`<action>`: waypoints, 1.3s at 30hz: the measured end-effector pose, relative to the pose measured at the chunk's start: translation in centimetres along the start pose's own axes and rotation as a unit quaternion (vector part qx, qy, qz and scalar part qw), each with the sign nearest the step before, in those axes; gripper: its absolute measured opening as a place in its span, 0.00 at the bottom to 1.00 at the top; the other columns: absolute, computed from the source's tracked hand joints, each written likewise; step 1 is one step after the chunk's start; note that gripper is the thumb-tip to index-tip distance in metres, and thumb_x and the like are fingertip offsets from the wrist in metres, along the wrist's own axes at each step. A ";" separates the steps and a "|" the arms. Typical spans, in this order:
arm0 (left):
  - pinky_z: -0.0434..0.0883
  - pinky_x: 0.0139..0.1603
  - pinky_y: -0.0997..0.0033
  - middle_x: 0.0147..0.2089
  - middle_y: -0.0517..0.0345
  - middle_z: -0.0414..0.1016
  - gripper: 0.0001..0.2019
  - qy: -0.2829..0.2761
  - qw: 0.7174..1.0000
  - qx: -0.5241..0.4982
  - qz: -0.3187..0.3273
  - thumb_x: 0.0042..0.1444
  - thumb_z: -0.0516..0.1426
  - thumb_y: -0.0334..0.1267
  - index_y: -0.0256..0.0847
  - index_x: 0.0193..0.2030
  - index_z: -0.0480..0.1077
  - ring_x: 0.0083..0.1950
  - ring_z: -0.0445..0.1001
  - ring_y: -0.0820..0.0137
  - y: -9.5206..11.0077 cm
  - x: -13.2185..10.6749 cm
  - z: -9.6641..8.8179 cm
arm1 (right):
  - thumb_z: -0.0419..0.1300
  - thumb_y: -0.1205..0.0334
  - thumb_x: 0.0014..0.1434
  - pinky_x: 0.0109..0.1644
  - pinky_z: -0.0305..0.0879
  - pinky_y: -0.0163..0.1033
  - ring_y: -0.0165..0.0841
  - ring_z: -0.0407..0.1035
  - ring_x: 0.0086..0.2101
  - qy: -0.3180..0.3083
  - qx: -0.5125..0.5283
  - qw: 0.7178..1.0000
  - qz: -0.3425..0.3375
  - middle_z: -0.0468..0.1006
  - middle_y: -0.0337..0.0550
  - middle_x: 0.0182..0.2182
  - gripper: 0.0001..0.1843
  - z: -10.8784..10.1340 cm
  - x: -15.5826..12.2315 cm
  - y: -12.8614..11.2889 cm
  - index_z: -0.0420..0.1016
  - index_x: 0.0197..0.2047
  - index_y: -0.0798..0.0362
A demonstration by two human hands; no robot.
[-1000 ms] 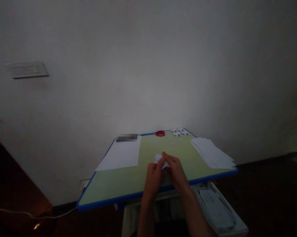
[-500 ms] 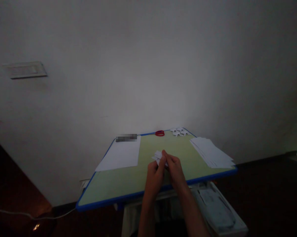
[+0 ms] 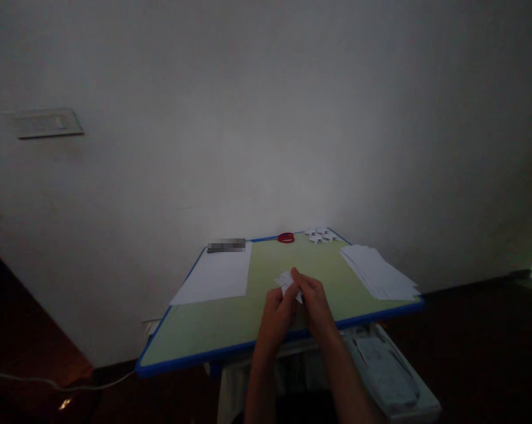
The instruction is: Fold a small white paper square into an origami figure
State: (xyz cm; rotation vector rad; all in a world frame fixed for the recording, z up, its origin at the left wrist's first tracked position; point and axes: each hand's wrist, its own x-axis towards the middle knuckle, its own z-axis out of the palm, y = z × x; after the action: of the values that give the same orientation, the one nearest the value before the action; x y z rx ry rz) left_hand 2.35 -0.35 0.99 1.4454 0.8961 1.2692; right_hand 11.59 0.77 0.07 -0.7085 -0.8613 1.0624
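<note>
Over the middle of a small green table with a blue rim (image 3: pixel 195 352), my left hand (image 3: pixel 277 315) and my right hand (image 3: pixel 313 306) are together, both pinching a small folded piece of white paper (image 3: pixel 287 281). Fingers of both hands are closed on it; part of the paper is hidden behind them.
A single white sheet (image 3: pixel 217 274) lies at the table's left, a dark object (image 3: pixel 225 246) at its far end. A stack of white sheets (image 3: pixel 378 272) sits at right. Red rings (image 3: pixel 286 238) and several small folded paper pieces (image 3: pixel 321 235) lie by the wall. A white cable (image 3: pixel 49 383) crosses the dark floor.
The hands have shifted slightly while working the folded paper; the paper turns a little between the fingers. Nothing else on the table has moved.
</note>
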 end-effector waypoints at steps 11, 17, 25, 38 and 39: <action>0.54 0.21 0.75 0.17 0.65 0.59 0.29 0.022 0.999 0.032 0.021 0.53 0.60 0.65 0.40 0.21 0.64 0.20 0.57 0.76 0.0 0.1 0.0 | 0.68 0.37 0.55 0.30 0.56 0.35 0.30 0.58 0.27 0.022 -0.033 0.999 -0.030 0.66 0.36 0.22 0.28 0.1 0.1 0.3 0.72 0.25 0.55; 0.56 0.20 0.75 0.15 0.66 0.58 0.27 0.022 0.998 -0.047 -0.019 0.51 0.62 0.62 0.40 0.21 0.64 0.17 0.57 0.77 -0.4 0.1 -0.2 | 0.64 0.32 0.55 0.23 0.50 0.35 0.28 0.54 0.21 0.015 -0.051 0.999 0.011 0.62 0.33 0.18 0.32 0.4 -0.4 0.1 0.67 0.23 0.53; 0.55 0.19 0.75 0.15 0.67 0.56 0.24 -0.018 0.998 -0.038 -0.049 0.51 0.61 0.58 0.40 0.19 0.62 0.17 0.56 0.77 -0.4 -0.3 -0.3 | 0.71 0.41 0.51 0.26 0.53 0.34 0.28 0.54 0.24 -0.008 -0.014 1.000 -0.015 0.61 0.33 0.20 0.27 -0.1 -0.3 0.1 0.67 0.21 0.53; 0.55 0.23 0.74 0.18 0.65 0.58 0.31 -0.019 0.997 0.073 0.020 0.56 0.56 0.67 0.40 0.20 0.62 0.21 0.57 0.76 -0.1 -0.2 0.0 | 0.71 0.38 0.51 0.25 0.52 0.34 0.28 0.53 0.24 0.066 0.001 0.997 -0.036 0.61 0.32 0.21 0.28 0.1 -0.1 0.1 0.67 0.22 0.52; 0.55 0.22 0.74 0.18 0.65 0.58 0.31 -0.014 0.998 0.058 0.016 0.56 0.56 0.68 0.40 0.20 0.62 0.20 0.57 0.76 -0.1 -0.1 0.0 | 0.70 0.39 0.52 0.26 0.53 0.34 0.28 0.54 0.25 0.062 -0.006 0.997 -0.041 0.62 0.33 0.21 0.27 0.0 -0.1 0.2 0.68 0.23 0.53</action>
State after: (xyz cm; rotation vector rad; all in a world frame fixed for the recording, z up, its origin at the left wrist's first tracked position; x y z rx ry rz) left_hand 2.35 -0.45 0.82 1.5703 0.9459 1.2341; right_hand 11.47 0.70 -0.11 -0.7344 -0.7841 0.9307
